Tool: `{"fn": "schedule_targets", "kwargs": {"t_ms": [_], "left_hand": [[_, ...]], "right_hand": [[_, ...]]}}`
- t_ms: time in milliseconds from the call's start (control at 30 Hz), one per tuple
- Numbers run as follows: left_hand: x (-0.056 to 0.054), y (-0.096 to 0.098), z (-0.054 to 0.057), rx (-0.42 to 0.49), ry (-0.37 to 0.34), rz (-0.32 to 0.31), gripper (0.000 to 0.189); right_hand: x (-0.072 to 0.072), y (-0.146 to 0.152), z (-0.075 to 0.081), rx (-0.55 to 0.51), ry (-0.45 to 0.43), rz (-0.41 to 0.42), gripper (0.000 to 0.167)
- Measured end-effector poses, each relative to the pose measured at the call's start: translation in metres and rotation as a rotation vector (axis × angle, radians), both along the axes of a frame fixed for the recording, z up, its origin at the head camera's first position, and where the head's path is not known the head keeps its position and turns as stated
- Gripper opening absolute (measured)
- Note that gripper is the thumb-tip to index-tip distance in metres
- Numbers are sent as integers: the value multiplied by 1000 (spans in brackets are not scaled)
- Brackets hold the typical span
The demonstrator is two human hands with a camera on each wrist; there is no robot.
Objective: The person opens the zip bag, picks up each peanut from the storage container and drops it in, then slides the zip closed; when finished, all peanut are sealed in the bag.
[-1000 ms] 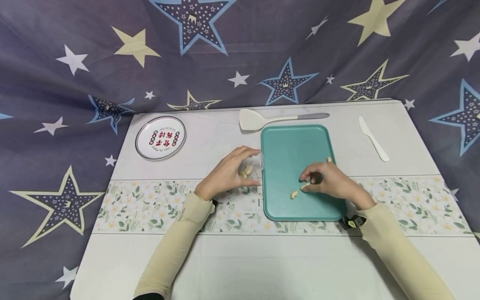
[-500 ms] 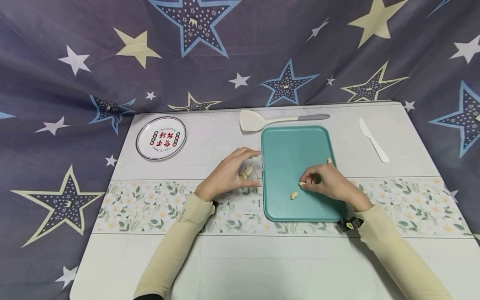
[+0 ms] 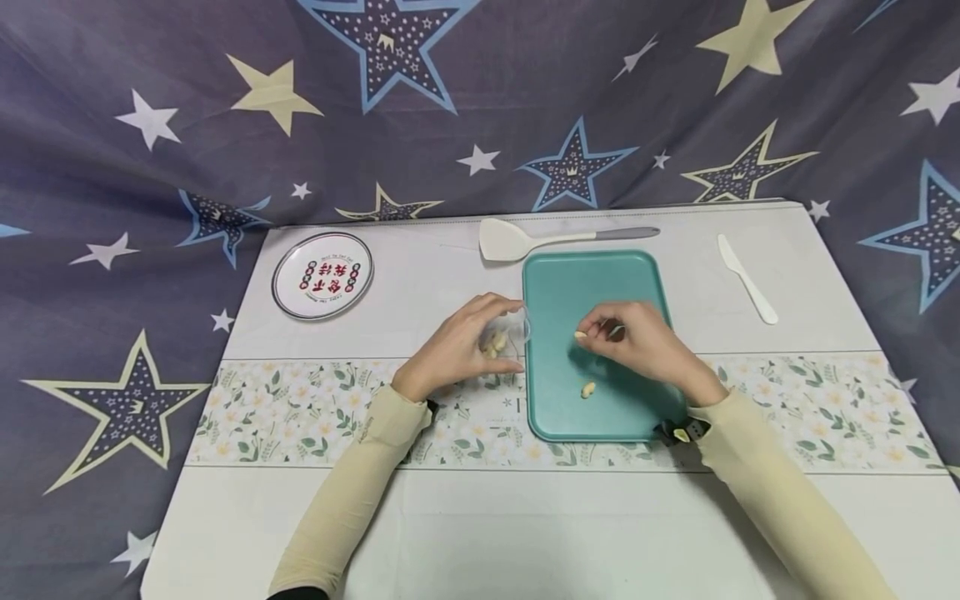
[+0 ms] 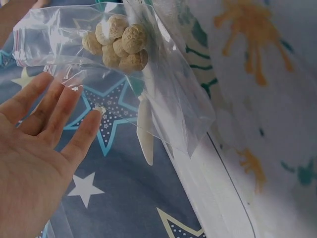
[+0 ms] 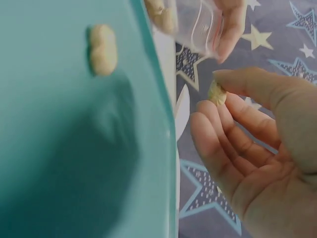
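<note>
My left hand [image 3: 453, 346] holds a clear zip bag [image 4: 47, 37] with its mouth spread between thumb and fingers, beside the tray's left edge. Several shelled-looking or whole peanuts [image 4: 119, 43] lie inside the bag. Above the teal tray [image 3: 588, 283], my right hand [image 3: 641, 340] pinches one peanut [image 5: 217, 92] between thumb and fingertips, apart from the bag. Another peanut [image 3: 588, 389] lies on the tray below that hand. The tray's right edge is partly hidden behind the right hand.
A white spatula [image 3: 510, 242] with a grey handle lies behind the tray. To the right is a white knife [image 3: 746, 277]. A round plate [image 3: 322, 277] with red lettering stands at the back left, and a star-patterned cloth [image 3: 420, 150] hangs behind the table.
My right hand has picked a peanut up off the tray and moved it up and left toward the bag. The left hand and bag have hardly moved.
</note>
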State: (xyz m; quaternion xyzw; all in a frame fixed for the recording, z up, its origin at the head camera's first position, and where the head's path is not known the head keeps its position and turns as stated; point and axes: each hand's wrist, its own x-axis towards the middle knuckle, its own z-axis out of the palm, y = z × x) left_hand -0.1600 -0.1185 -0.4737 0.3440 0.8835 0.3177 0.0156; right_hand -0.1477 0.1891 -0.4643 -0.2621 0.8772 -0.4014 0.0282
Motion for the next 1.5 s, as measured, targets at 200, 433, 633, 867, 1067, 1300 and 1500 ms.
{"fn": "schedule_targets", "kwargs": {"t_ms": [200, 433, 633, 867, 1067, 1300, 1500], "left_hand": [[1, 2, 0, 24, -1, -19, 92], [3, 6, -2, 31, 2, -32, 91], [4, 8, -3, 36, 2, -38, 90], [3, 7, -4, 33, 31, -55, 88], [2, 8, -5, 27, 32, -53, 89], [3, 6, -4, 26, 29, -45, 89], [3, 3, -4, 39, 28, -29, 91]], "right_hand": [[-3, -24, 7, -18, 17, 26, 5], [-5, -48, 9, -61, 1, 51, 8], [-7, -62, 7, -53, 13, 74, 8], [-8, -69, 3, -9, 31, 88, 9], [-8, -69, 1, -21, 13, 95, 8], [-8, -63, 2, -71, 28, 96, 9], [-10, -40, 8, -79, 76, 39, 10]]}}
